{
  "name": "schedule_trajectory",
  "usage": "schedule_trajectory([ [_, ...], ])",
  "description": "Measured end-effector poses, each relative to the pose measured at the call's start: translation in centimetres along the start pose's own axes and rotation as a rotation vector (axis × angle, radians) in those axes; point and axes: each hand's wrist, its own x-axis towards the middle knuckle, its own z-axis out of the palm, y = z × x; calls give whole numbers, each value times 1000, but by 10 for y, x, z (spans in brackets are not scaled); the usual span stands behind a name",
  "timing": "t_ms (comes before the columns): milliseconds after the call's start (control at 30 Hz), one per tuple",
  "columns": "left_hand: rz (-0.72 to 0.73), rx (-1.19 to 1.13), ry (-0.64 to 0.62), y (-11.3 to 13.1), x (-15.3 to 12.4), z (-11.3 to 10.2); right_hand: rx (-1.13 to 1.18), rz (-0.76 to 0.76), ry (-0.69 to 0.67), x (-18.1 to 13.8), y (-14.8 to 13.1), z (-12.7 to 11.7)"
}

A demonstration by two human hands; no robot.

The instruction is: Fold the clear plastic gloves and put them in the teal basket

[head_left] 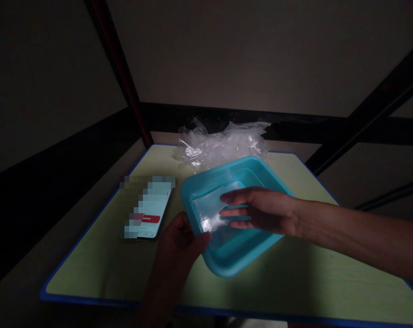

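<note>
A turquoise plastic tray is tilted above or on the table, its left rim gripped by my left hand with the thumb over the edge. Inside it lies a clear plastic bag, shiny and flat, against the left part of the floor. My right hand reaches over the tray from the right, fingers apart and pointing left above the bag. I cannot tell whether its fingertips touch the plastic.
A lit smartphone, partly blurred out, lies left of the tray. Crumpled clear plastic bags are heaped at the back of the pale table, which has a blue edge. Dark beams and a wall stand behind.
</note>
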Motion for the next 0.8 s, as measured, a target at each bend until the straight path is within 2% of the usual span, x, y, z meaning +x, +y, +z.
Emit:
schedule_trajectory([
  [167, 9, -39, 62, 2, -4, 5, 32, 87, 78, -7, -7, 14],
  [267, 9, -40, 76, 3, -5, 7, 27, 88, 70, -10, -11, 21],
  [567, 23, -43, 14, 1, 0, 2, -22, 115, 1, -2, -10, 20],
  [800, 25, -45, -33, -3, 2, -3, -57, 146, -1, -1, -12, 19],
])
